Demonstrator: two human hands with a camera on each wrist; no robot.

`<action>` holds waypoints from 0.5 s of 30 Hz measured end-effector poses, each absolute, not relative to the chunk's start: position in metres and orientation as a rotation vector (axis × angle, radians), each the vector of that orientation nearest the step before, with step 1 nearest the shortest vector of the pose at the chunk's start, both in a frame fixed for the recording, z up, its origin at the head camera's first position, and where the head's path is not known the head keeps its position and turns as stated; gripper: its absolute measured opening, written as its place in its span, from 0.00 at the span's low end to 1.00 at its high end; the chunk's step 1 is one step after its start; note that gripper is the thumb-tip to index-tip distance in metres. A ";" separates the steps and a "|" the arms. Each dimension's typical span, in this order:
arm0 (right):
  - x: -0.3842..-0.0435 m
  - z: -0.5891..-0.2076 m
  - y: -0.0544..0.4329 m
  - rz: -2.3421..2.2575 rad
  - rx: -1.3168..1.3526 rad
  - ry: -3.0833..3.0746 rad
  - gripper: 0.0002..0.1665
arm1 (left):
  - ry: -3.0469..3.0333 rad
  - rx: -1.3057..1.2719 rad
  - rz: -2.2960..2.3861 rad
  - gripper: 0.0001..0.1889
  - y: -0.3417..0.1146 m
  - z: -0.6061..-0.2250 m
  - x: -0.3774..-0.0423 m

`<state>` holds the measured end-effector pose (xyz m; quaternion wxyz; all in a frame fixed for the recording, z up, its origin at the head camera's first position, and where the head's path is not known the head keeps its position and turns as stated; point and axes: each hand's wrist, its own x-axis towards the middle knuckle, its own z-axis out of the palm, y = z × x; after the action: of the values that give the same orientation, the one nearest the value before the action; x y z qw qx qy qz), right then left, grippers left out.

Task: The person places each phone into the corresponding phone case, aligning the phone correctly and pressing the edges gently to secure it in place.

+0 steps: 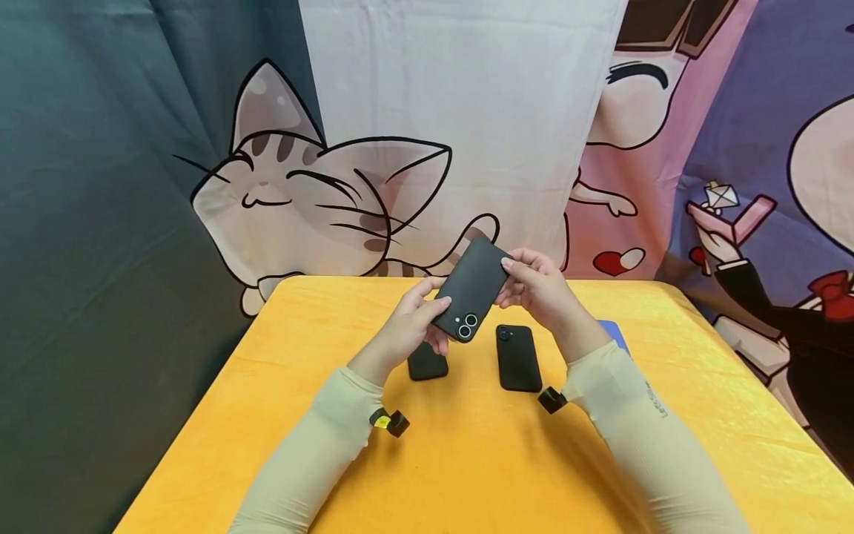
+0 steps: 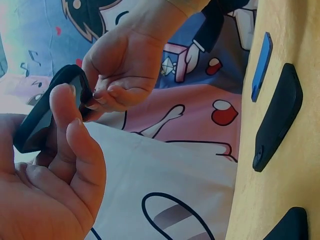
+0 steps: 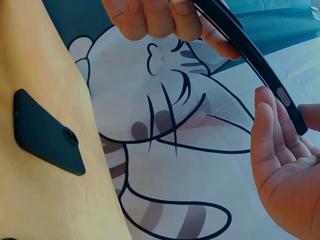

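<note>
A black phone with two silver-ringed camera lenses is held up, tilted, above the far part of the table, its back facing the head camera. My left hand pinches its lower left end beside the lenses, thumb on the back. At the upper right edge my right hand grips it between thumb and fingers. Its side edge shows in the right wrist view, where the phone slants between both hands. In the left wrist view, fingers partly cover the phone.
On the yellow table lie a black phone-shaped piece with a camera bump and another black piece, partly behind my left hand. A blue flat piece is partly hidden by my right forearm. Printed curtains hang behind the table.
</note>
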<state>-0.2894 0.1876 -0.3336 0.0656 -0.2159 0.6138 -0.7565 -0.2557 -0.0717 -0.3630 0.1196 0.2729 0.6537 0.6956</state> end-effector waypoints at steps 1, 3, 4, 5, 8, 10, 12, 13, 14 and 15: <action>-0.289 -0.334 0.189 -2.277 -0.648 1.837 0.07 | 1.916 0.795 2.033 0.18 -0.072 -0.363 -0.256; -0.289 -0.336 0.191 -2.266 -0.640 1.810 0.07 | 1.922 0.795 2.029 0.18 -0.072 -0.364 -0.256; -0.289 -0.337 0.192 -2.262 -0.636 1.793 0.07 | 1.922 0.797 2.027 0.18 -0.072 -0.364 -0.256; -0.289 -0.338 0.193 -2.254 -0.633 1.782 0.07 | 1.921 0.798 2.025 0.18 -0.073 -0.364 -0.256; -0.290 -0.338 0.196 -2.220 -0.640 1.774 0.07 | 1.918 0.804 2.016 0.19 -0.073 -0.364 -0.256; -0.291 -0.338 0.198 -2.185 -0.650 1.793 0.07 | 1.921 0.803 2.006 0.19 -0.072 -0.363 -0.256; -0.292 -0.337 0.200 -2.148 -0.655 1.826 0.08 | 1.925 0.803 1.996 0.19 -0.072 -0.363 -0.255; -0.292 -0.337 0.200 -2.134 -0.656 1.844 0.08 | 1.927 0.807 1.990 0.18 -0.072 -0.363 -0.255; -0.293 -0.336 0.201 -2.119 -0.651 1.864 0.09 | 1.927 0.810 1.984 0.18 -0.072 -0.363 -0.255; -0.293 -0.335 0.201 -2.106 -0.644 1.887 0.09 | 1.926 0.815 1.978 0.18 -0.072 -0.363 -0.255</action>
<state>-0.2932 0.2011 -0.3352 0.1202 -0.2205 0.6460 -0.7209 -0.2554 -0.0715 -0.3626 0.1310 0.2806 0.6634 0.6812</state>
